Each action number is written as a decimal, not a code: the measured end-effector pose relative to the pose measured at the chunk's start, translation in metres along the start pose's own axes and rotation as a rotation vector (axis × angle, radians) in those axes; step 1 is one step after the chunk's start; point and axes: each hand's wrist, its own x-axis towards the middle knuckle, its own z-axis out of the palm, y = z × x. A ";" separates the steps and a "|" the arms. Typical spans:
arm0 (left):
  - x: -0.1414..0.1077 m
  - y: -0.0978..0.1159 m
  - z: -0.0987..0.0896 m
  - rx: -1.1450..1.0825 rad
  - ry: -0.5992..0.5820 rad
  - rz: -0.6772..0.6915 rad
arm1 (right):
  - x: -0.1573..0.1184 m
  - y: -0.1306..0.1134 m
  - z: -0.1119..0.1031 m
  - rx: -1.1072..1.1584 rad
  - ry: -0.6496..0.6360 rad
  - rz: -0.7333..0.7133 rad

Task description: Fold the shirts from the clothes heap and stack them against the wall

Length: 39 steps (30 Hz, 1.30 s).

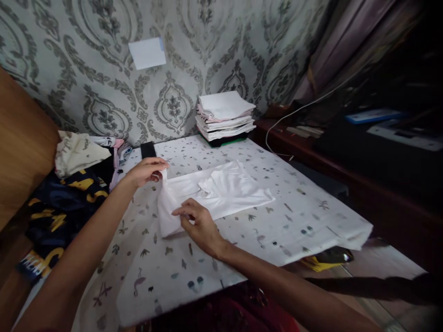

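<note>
A white garment (235,186) lies partly folded on the table, which has a patterned white cover (214,263). My left hand (148,170) pinches the garment's far left corner and holds it slightly raised. Over the near left part of the cloth is my right hand (200,226), its thumb and index finger curled close together at a fold of the garment. Creases gather around the middle of the cloth, and its right end lies flat.
A stack of folded clothes (224,115) stands at the table's back edge. Heaped clothes (76,184) lie at the left, near a small black object (148,150). A white cable (304,108) hangs at the right, beside a dark red surface (311,152). Patterned wallpaper is behind.
</note>
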 end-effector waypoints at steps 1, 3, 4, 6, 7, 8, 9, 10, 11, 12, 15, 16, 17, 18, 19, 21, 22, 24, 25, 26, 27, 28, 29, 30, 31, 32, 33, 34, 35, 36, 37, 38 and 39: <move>0.010 0.000 0.014 -0.025 -0.018 -0.015 | -0.005 0.006 -0.011 -0.017 0.037 0.017; 0.027 -0.004 0.041 -0.047 -0.051 -0.070 | -0.014 0.018 -0.030 -0.064 0.082 0.081; 0.035 -0.007 0.053 -0.033 -0.059 -0.101 | -0.018 0.024 -0.038 -0.081 0.082 0.130; 0.045 -0.014 0.074 0.027 -0.057 -0.146 | -0.025 0.036 -0.048 -0.081 0.061 0.244; 0.049 -0.016 0.081 0.062 -0.053 -0.158 | -0.026 0.041 -0.051 -0.068 0.049 0.295; 0.051 -0.018 0.086 0.095 -0.050 -0.162 | -0.027 0.045 -0.053 -0.053 0.041 0.332; 0.052 -0.019 0.089 0.123 -0.051 -0.162 | -0.028 0.049 -0.053 -0.044 0.037 0.354; 0.053 -0.019 0.090 0.150 -0.057 -0.161 | -0.028 0.051 -0.052 -0.045 0.037 0.357; 0.053 -0.019 0.090 0.180 -0.063 -0.157 | -0.027 0.053 -0.051 -0.055 0.035 0.348; 0.053 -0.019 0.089 0.214 -0.068 -0.151 | -0.027 0.055 -0.050 -0.068 0.030 0.333; 0.056 -0.020 0.086 0.320 -0.061 -0.110 | -0.025 0.054 -0.050 -0.096 0.009 0.298; 0.058 -0.022 0.085 0.353 -0.050 -0.084 | -0.025 0.052 -0.051 -0.107 0.005 0.285; 0.059 -0.024 0.085 0.382 -0.035 -0.054 | -0.024 0.050 -0.053 -0.125 0.003 0.266; 0.061 -0.027 0.085 0.408 -0.019 -0.023 | -0.023 0.047 -0.055 -0.152 -0.001 0.239; 0.064 -0.029 0.086 0.430 -0.003 0.007 | -0.022 0.043 -0.057 -0.188 -0.007 0.207; 0.067 -0.034 0.088 0.465 0.022 0.055 | -0.019 0.038 -0.062 -0.269 -0.033 0.164; 0.068 -0.036 0.089 0.477 0.030 0.072 | -0.018 0.036 -0.065 -0.304 -0.053 0.160; 0.070 -0.038 0.089 0.490 0.040 0.096 | -0.017 0.034 -0.070 -0.350 -0.086 0.175; 0.070 -0.039 0.087 0.491 0.049 0.105 | -0.017 0.034 -0.074 -0.365 -0.096 0.185; 0.070 -0.040 0.084 0.490 0.063 0.113 | -0.018 0.034 -0.077 -0.379 -0.099 0.189; 0.069 -0.041 0.079 0.487 0.085 0.122 | -0.018 0.034 -0.081 -0.395 -0.096 0.190; 0.067 -0.042 0.073 0.483 0.112 0.132 | -0.018 0.034 -0.084 -0.416 -0.085 0.191; 0.065 -0.043 0.065 0.482 0.142 0.143 | -0.016 0.033 -0.087 -0.440 -0.072 0.191; 0.062 -0.044 0.056 0.484 0.172 0.153 | -0.013 0.032 -0.089 -0.465 -0.062 0.187; 0.059 -0.046 0.047 0.489 0.199 0.163 | -0.008 0.030 -0.089 -0.487 -0.056 0.172; 0.055 -0.049 0.038 0.500 0.223 0.171 | 0.000 0.028 -0.088 -0.508 -0.060 0.140; 0.051 -0.052 0.030 0.514 0.242 0.177 | 0.009 0.026 -0.084 -0.531 -0.076 0.090; 0.047 -0.055 0.024 0.531 0.254 0.181 | 0.021 0.026 -0.079 -0.560 -0.104 0.028; 0.043 -0.059 0.019 0.550 0.260 0.184 | 0.033 0.026 -0.073 -0.599 -0.141 -0.032; 0.040 -0.062 0.016 0.569 0.258 0.186 | 0.045 0.027 -0.065 -0.649 -0.186 -0.076; 0.037 -0.065 0.015 0.586 0.251 0.188 | 0.056 0.031 -0.058 -0.706 -0.230 -0.097; 0.035 -0.069 0.015 0.601 0.241 0.190 | 0.065 0.035 -0.050 -0.765 -0.272 -0.092; 0.034 -0.071 0.015 0.615 0.232 0.193 | 0.072 0.040 -0.043 -0.819 -0.309 -0.069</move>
